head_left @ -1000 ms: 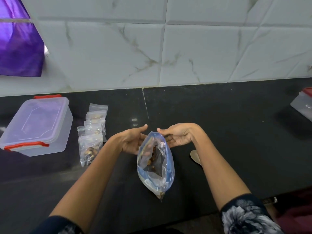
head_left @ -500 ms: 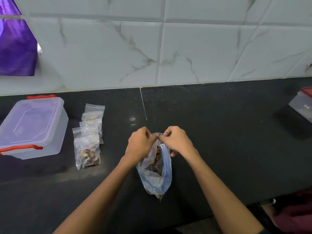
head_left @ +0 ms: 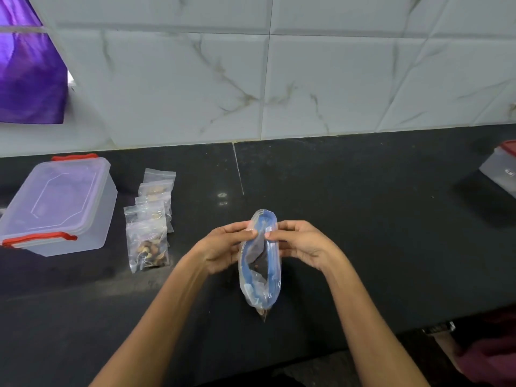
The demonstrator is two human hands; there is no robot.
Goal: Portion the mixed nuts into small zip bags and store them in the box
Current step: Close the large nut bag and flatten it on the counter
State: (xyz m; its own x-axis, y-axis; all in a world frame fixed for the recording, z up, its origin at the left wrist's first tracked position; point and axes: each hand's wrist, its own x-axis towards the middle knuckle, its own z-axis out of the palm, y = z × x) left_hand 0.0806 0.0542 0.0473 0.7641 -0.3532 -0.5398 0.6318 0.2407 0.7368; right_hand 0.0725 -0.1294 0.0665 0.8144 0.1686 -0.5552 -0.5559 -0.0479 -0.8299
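A large clear zip bag with a blue seal stands upright on the black counter, with mixed nuts dimly visible inside. My left hand pinches its left rim and my right hand pinches its right rim, pressing the two sides together near the far end of the mouth. The rest of the mouth gapes open toward me. To the left lie several small zip bags filled with nuts, overlapping in a row. Further left sits the clear plastic box, its lid on and its clips red.
A marble-tiled wall backs the black counter. A second container with a red lid sits at the far right edge. Purple cloth hangs at the upper left. The counter's front edge runs close below the large bag.
One second ago my hands held the bag's mouth wide open. They then closed into fists at its top; now the fingers pinch the rim's two sides together.
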